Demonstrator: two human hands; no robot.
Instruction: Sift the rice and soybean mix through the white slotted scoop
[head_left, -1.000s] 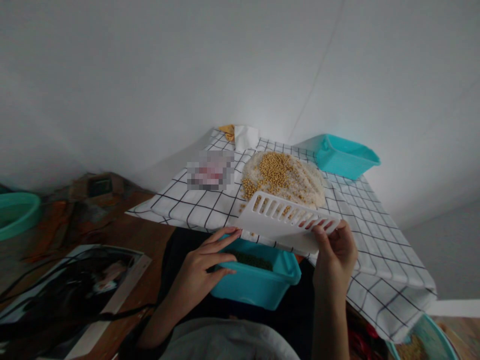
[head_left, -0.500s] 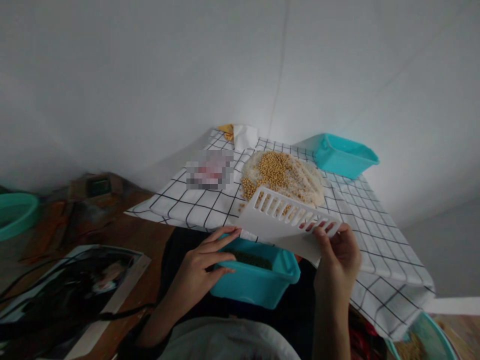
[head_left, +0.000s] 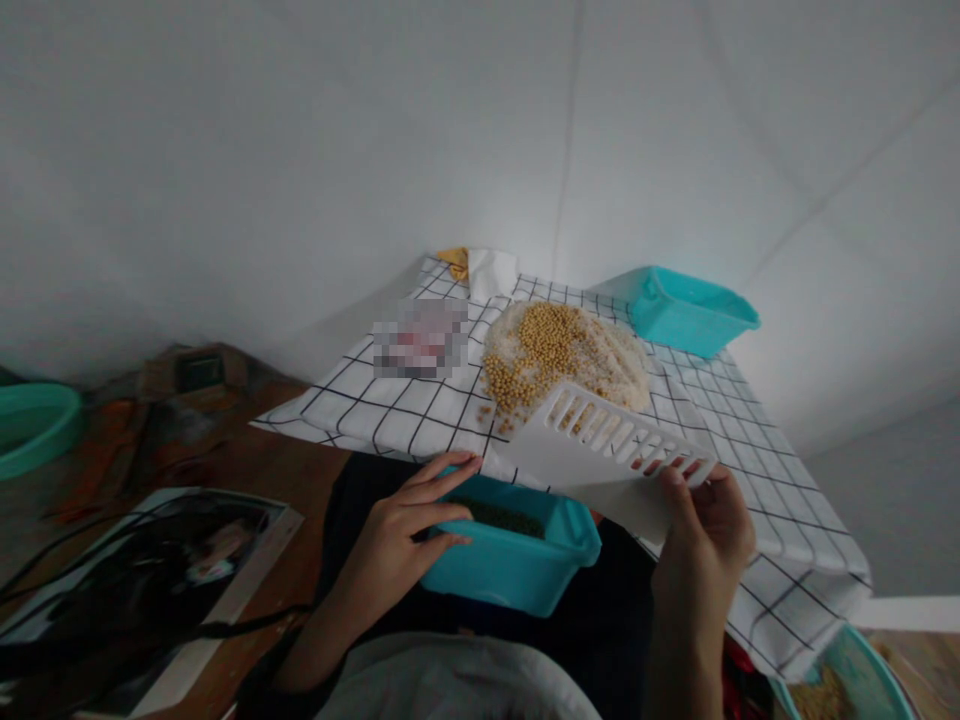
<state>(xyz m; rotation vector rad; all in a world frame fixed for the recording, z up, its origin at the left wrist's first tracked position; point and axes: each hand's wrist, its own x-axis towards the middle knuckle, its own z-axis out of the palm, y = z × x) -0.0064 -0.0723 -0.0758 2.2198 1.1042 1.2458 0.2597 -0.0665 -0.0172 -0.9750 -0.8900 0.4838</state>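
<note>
My right hand (head_left: 709,510) is closed on the right end of a white slotted plastic panel (head_left: 592,465), thumb in front and fingertips showing through the slots. The panel is tilted between the table edge and the beans. On my lap rests a teal bin (head_left: 517,575) with small dark green grains (head_left: 502,517) inside. My left hand (head_left: 409,530) holds the bin's left end, its fingers reaching over the rim and its thumb along the near side. Beyond the panel, yellow soybeans (head_left: 551,340) lie heaped with white grains (head_left: 615,360) on the table, some hidden by the panel.
A second teal bin (head_left: 690,315) stands at the table's back right. The checked tablecloth (head_left: 420,405) also bears a blurred-out item (head_left: 421,340) and a white cloth or paper (head_left: 491,272). Round green tubs (head_left: 34,430) (head_left: 874,665) sit low at both sides; a picture board (head_left: 247,580) lies left.
My right hand has moved right with the slotted panel, away from my left hand, uncovering more soybeans. My left hand and the bin on my lap have stayed in place.
</note>
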